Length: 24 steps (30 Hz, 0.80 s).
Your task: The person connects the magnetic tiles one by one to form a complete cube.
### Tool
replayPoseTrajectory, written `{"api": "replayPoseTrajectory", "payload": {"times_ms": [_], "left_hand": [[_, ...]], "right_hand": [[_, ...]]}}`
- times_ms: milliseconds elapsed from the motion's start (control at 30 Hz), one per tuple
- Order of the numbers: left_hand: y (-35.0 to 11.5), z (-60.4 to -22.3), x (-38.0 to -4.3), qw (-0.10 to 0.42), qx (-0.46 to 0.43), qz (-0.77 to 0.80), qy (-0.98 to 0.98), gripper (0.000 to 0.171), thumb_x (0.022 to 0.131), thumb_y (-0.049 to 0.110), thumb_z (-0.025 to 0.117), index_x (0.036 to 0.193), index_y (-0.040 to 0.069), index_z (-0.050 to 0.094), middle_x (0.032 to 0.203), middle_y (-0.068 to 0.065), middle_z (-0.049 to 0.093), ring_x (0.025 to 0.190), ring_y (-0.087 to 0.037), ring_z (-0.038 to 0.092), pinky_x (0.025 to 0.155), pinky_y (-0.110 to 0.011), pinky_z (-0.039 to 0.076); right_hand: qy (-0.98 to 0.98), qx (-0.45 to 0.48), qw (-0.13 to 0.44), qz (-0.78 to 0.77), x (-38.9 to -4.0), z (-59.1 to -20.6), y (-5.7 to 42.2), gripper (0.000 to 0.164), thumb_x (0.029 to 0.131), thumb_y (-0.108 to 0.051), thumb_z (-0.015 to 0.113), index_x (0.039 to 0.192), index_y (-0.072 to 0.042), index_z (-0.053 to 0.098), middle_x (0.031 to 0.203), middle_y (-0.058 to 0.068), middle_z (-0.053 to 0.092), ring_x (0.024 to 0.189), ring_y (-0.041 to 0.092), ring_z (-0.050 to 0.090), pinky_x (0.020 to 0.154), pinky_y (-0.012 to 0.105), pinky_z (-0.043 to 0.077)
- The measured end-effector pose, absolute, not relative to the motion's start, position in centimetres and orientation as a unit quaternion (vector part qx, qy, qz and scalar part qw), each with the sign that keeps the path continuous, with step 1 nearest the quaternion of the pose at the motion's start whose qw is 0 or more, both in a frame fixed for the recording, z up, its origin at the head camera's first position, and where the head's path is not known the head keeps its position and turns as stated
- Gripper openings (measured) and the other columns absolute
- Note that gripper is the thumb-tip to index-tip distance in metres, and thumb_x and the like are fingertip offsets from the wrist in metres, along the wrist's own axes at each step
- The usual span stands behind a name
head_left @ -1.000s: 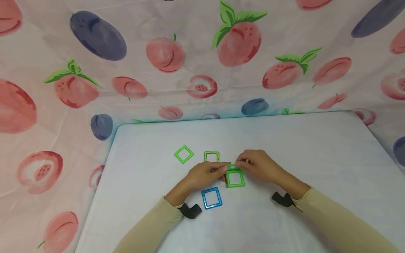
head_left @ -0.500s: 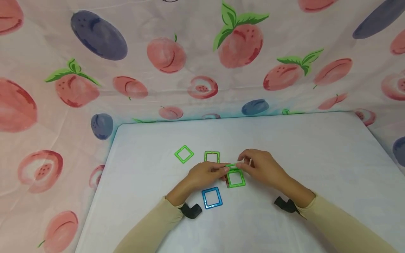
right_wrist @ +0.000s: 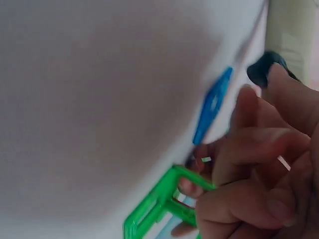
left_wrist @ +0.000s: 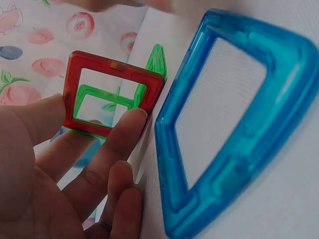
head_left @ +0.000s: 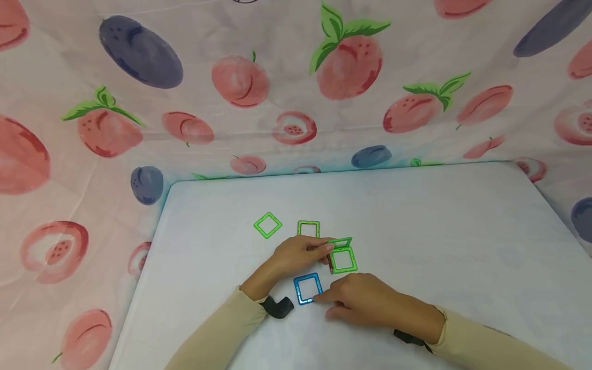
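Note:
My left hand [head_left: 298, 255] grips a red square-frame magnetic tile [left_wrist: 117, 66] between thumb and fingers. It stands upright along the left side of a green tile [head_left: 353, 258] lying on the table. Another green tile [head_left: 341, 239] stands up at the back of that flat one, beside my left fingertips. Closer to me lies a blue square tile [head_left: 297, 290], large in the left wrist view. My right hand [head_left: 365, 298] reaches to its near right corner, the index fingertip [head_left: 318, 298] right at the rim. The thumb stays apart from that finger, and nothing is pinched between them.
A green tile [head_left: 261, 219] lies turned like a diamond at the back left. Another green tile [head_left: 308, 223] lies behind my left hand, partly covered by it. A fruit-print cloth [head_left: 263, 31] hangs behind the white table [head_left: 439, 216].
My right hand has left the upright green tile and come down toward me to the blue tile. The left hand keeps its grip beside the green tiles.

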<state>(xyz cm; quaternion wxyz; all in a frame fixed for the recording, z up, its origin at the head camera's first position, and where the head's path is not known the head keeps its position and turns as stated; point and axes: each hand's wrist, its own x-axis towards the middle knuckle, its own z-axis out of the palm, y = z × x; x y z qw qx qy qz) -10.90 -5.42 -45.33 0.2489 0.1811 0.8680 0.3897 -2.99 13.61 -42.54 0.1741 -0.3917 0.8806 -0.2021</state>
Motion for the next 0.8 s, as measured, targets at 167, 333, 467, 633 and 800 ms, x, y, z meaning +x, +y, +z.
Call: {"api": "replayPoseTrajectory", "payload": {"times_ms": [167,333,467,633,800], "left_hand": [[-5.5,-45.4,-10.9,0.253,0.173,0.395,0.866,0.039,0.088,0.063,0.047,0.122,0.048,0.057,0.078,0.017,0.068,0.079,-0.005,0.057,0.070,-0.028,0.042],[-5.5,-45.5,-10.9,0.251,0.178,0.395,0.866,0.038,0.088,0.063,0.048,0.122,0.048,0.057,0.078,0.017,0.068,0.082,-0.004,0.057,0.072,-0.028,0.042],[-5.6,-45.6,-10.9,0.248,0.185,0.392,0.867,0.040,0.088,0.063,0.047,0.123,0.047,0.057,0.078,0.017,0.067,0.086,-0.003,0.056,0.076,-0.028,0.042],[-5.7,-45.6,-10.9,0.248,0.186,0.399,0.863,0.039,0.087,0.063,0.048,0.121,0.046,0.058,0.079,0.016,0.068,0.086,-0.004,0.055,0.074,-0.028,0.040],[-5.7,-45.5,-10.8,0.246,0.187,0.408,0.859,0.038,0.088,0.061,0.049,0.121,0.045,0.059,0.080,0.015,0.069,0.084,-0.004,0.056,0.072,-0.027,0.040]], "right_hand": [[0.885,-0.401,0.175,-0.159,-2.7,-43.2,13.2,0.019,0.085,-0.031,0.069,0.103,-0.028,0.071,0.085,-0.017,0.065,0.071,-0.004,0.053,0.062,0.019,0.046],[0.895,-0.386,0.172,-0.140,-2.3,-43.3,13.2,0.027,0.082,-0.031,0.072,0.109,-0.027,0.067,0.087,-0.015,0.065,0.068,-0.002,0.053,0.060,0.021,0.047],[0.896,-0.407,0.145,-0.099,-2.1,-43.5,13.2,0.048,0.083,-0.033,0.071,0.129,-0.030,0.055,0.093,-0.012,0.063,0.063,0.000,0.051,0.055,0.021,0.045],[0.895,-0.421,0.128,-0.077,-2.0,-43.5,13.4,0.028,0.082,-0.030,0.073,0.108,-0.029,0.065,0.085,-0.012,0.060,0.061,0.001,0.047,0.053,0.019,0.042],[0.906,-0.390,0.135,-0.091,-1.8,-43.8,14.6,0.015,0.079,-0.034,0.074,0.078,-0.028,0.061,0.069,-0.017,0.048,0.057,0.000,0.041,0.049,0.019,0.035]]}}
